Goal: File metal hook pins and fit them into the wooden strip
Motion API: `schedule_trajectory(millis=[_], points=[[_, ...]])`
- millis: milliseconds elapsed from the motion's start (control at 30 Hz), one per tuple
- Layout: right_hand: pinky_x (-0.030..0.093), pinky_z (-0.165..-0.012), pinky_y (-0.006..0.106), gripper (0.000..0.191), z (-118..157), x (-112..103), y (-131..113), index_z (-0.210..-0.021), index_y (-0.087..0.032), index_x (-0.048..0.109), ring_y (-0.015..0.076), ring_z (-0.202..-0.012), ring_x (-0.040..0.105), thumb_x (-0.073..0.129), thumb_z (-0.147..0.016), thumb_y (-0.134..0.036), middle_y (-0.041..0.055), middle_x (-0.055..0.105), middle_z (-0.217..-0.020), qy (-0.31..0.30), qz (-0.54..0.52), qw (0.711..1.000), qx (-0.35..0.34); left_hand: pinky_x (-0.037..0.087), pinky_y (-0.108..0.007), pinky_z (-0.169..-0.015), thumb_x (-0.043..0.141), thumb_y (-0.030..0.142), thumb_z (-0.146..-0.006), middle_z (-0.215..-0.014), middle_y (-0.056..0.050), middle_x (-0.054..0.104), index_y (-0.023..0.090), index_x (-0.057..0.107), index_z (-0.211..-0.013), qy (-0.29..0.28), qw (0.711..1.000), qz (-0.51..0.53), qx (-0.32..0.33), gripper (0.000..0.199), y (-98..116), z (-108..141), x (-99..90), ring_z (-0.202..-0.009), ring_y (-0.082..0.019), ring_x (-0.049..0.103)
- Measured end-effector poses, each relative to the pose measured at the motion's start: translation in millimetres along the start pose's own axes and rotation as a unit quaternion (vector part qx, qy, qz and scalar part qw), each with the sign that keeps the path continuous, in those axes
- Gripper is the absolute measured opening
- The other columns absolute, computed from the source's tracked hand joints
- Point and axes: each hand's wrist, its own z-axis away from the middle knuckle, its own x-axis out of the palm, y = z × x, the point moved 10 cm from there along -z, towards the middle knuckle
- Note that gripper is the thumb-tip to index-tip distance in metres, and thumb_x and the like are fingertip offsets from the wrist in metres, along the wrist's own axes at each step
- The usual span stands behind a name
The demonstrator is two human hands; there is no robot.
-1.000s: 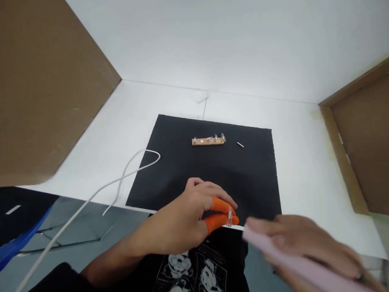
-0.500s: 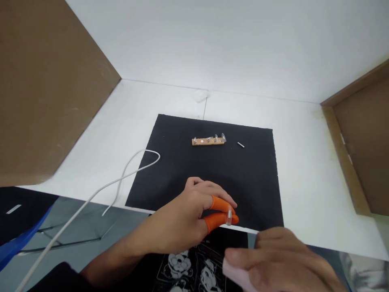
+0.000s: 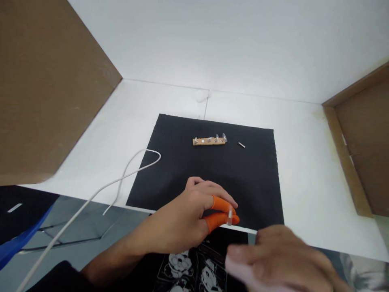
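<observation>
My left hand [image 3: 194, 219] wears orange finger cots on thumb and index finger. Pinched between those two fingertips is a small clear plastic tube [image 3: 230, 215], held upright at the front edge of the black mat. Lower right, my right hand [image 3: 285, 259] is blurred, its fingers curled over a pale pinkish-white object [image 3: 240, 271] whose kind I cannot make out. Farther back on the mat lies a narrow wooden strip [image 3: 208, 142] with several metal fittings and some clear plastic pieces along it. Just right of the strip rests a short metal pin [image 3: 241, 145].
The black mat [image 3: 176, 162] covers the middle of a white table [image 3: 306, 178]. A white cable [image 3: 103, 188] loops in from the left onto the mat's edge. Brown panels [image 3: 54, 89] stand at both sides, and a white wall [image 3: 231, 48] closes the back.
My right hand has shifted slightly and looks more blurred. The left hand keeps its pinch on the tube, nearly still. The whole view has moved a few pixels.
</observation>
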Motion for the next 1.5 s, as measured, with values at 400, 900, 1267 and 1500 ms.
schedule_trajectory(millis=[400,900,1267,1500], points=[[0.074,-0.076,0.041,0.032,3,-29,27,-0.112,-0.029,0.076,0.0282,-0.098,0.083,0.089,-0.084,-0.036,0.0038,0.084,-0.104,0.080,0.017,0.994,0.069,0.035,-0.036,-0.112,0.066,0.014,-0.105,-0.129,0.004,0.079,0.024,0.080,-0.103,-0.001,1.000,-0.002,-0.003,0.017,-1,1,0.8,-0.128,-0.018,0.062],[0.072,-0.068,0.031,0.023,-4,-31,10,-0.114,-0.031,0.074,0.0230,-0.083,0.084,0.079,-0.092,-0.027,-0.0003,0.085,-0.104,0.014,0.064,0.998,0.005,0.035,-0.035,-0.111,0.067,0.011,-0.103,-0.128,0.005,0.078,0.024,0.079,-0.103,-0.011,1.000,-0.006,-0.002,0.017,0,-1,3.3,-0.126,-0.017,0.062],[0.074,-0.071,0.038,0.028,4,-44,29,-0.103,-0.028,0.074,0.0289,-0.093,0.084,0.090,-0.083,-0.036,0.0041,0.084,-0.104,0.110,0.042,0.990,0.084,0.033,-0.035,-0.113,0.066,0.011,-0.103,-0.128,0.005,0.078,0.024,0.078,-0.102,-0.008,1.000,-0.003,-0.001,0.018,-1,0,2.1,-0.127,-0.016,0.063],[0.068,-0.073,0.024,0.003,-19,-14,-8,-0.098,-0.025,0.070,0.0157,-0.075,0.082,0.072,-0.100,-0.026,-0.0007,0.085,-0.092,0.054,0.081,0.995,-0.012,0.032,-0.034,-0.112,0.066,0.009,-0.103,-0.127,0.006,0.078,0.023,0.078,-0.103,-0.003,1.000,-0.003,0.003,0.019,-1,0,1.3,-0.125,-0.015,0.064]])
